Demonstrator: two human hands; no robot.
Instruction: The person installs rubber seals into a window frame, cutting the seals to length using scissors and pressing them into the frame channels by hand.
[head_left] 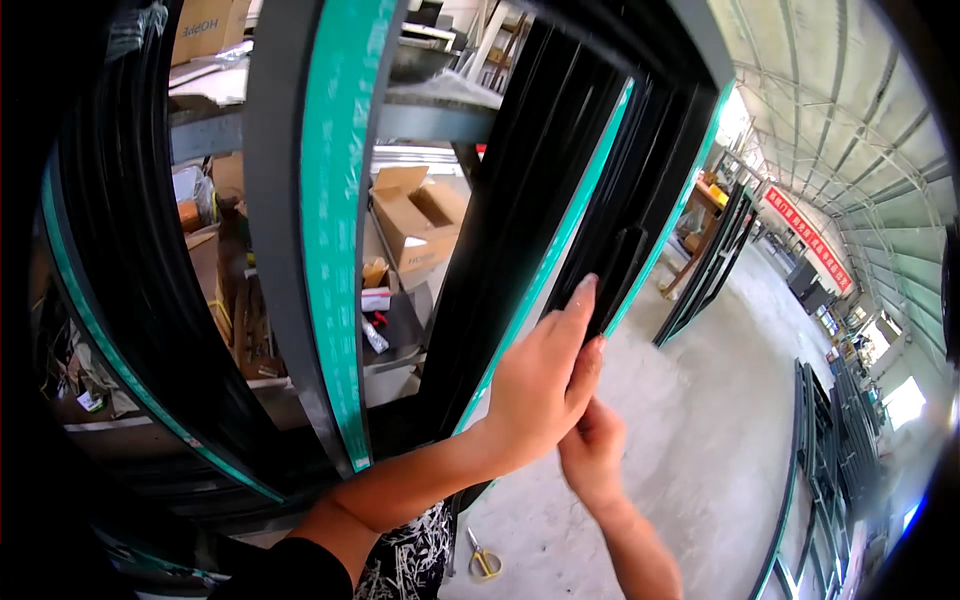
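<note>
Left hand (540, 385) partly hides the right hand (597, 455).

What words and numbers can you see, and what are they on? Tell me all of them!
I won't copy out the words, but here's where they are:
Red banner, far back: a row of white characters.
Upper cardboard box: dark print on its side.
Lower cardboard box: dark print on its side.
Wide green strip: pale print, too blurred to read.
Small white box: any print is too small.
</note>
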